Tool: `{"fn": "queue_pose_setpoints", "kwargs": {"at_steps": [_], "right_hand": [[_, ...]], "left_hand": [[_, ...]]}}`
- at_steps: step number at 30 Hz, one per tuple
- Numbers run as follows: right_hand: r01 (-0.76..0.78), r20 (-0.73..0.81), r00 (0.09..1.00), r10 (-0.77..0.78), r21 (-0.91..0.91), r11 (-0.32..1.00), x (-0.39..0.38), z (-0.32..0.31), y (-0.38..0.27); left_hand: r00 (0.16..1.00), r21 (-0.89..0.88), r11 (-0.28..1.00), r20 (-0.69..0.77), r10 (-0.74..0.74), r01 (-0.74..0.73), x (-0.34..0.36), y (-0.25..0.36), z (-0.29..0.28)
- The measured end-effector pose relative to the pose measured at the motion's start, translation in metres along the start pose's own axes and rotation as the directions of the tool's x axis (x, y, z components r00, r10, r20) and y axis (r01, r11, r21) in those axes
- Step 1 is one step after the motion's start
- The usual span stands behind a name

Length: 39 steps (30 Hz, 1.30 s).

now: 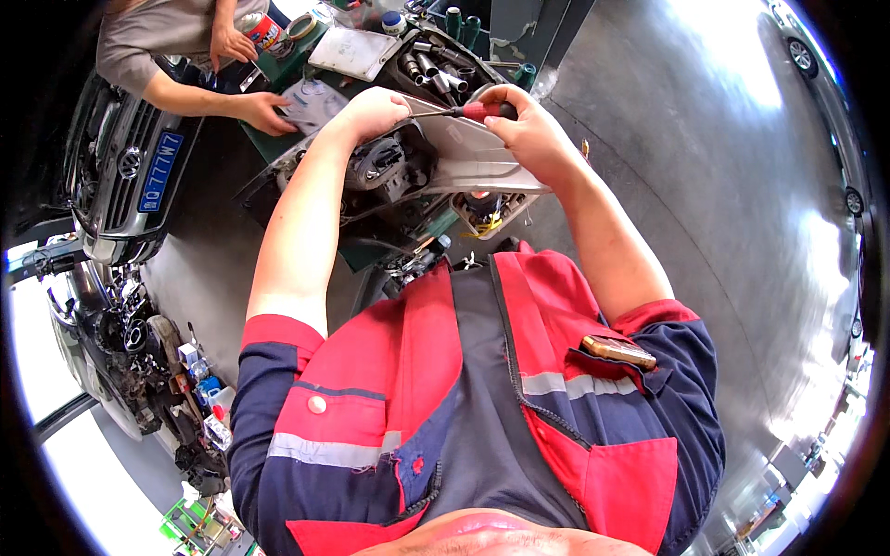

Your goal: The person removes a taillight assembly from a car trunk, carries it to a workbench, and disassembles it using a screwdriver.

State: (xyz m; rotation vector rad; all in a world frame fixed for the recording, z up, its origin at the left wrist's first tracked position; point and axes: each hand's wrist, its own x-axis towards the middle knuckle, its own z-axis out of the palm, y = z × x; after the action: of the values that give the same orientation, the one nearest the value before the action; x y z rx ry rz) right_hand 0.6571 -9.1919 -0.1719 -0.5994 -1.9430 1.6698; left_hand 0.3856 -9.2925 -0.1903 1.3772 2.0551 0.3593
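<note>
My right hand (540, 139) is closed around the red and black handle of a screwdriver (486, 111). Its thin shaft points left, toward my left hand (375, 113). The left fingers are curled near the shaft's tip, and what they grip is hidden. Below both hands is a car part that looks like a headlight, with a black housing (387, 169) on the left and a smooth pale grey panel (477, 153) on the right. The screwdriver lies across the top edge of that panel.
Beyond the part stands a black tray of sockets and metal tools (436, 65), beside a pale flat case (352, 51). Another person's hand (269, 113) touches a clear plastic bag (315, 104) at upper left. A car front (130, 162) is at left; a small bin (482, 213) sits below the panel.
</note>
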Motion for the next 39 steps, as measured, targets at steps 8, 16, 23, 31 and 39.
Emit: {"fn": "queue_pose_setpoints", "kwargs": {"at_steps": [8, 16, 23, 31, 39], "right_hand": [[-0.069, 0.013, 0.998, 0.069, 0.001, 0.998, -0.004, 0.006, -0.014], [-0.124, -0.057, 0.991, 0.119, -0.087, 0.989, -0.006, 0.006, -0.018], [-0.116, 0.035, 0.993, 0.114, 0.07, 0.991, 0.001, 0.004, -0.012], [-0.02, -0.012, 1.0, 0.019, -0.119, 0.993, -0.004, 0.008, -0.014], [-0.065, -0.015, 0.998, 0.064, -0.118, 0.991, -0.009, 0.011, -0.022]], "left_hand": [[0.996, 0.092, 0.996, 0.085, -0.023, 0.015, 0.008, 0.012, -0.011], [0.979, 0.148, 0.989, 0.203, -0.005, -0.026, 0.003, 0.026, -0.021], [0.977, 0.07, 0.998, 0.215, -0.006, -0.009, 0.012, 0.021, -0.014], [0.953, -0.173, 0.962, 0.255, -0.166, 0.214, 0.0, 0.026, -0.02], [0.941, -0.143, 0.965, 0.292, -0.169, 0.218, 0.005, 0.024, -0.02]]}}
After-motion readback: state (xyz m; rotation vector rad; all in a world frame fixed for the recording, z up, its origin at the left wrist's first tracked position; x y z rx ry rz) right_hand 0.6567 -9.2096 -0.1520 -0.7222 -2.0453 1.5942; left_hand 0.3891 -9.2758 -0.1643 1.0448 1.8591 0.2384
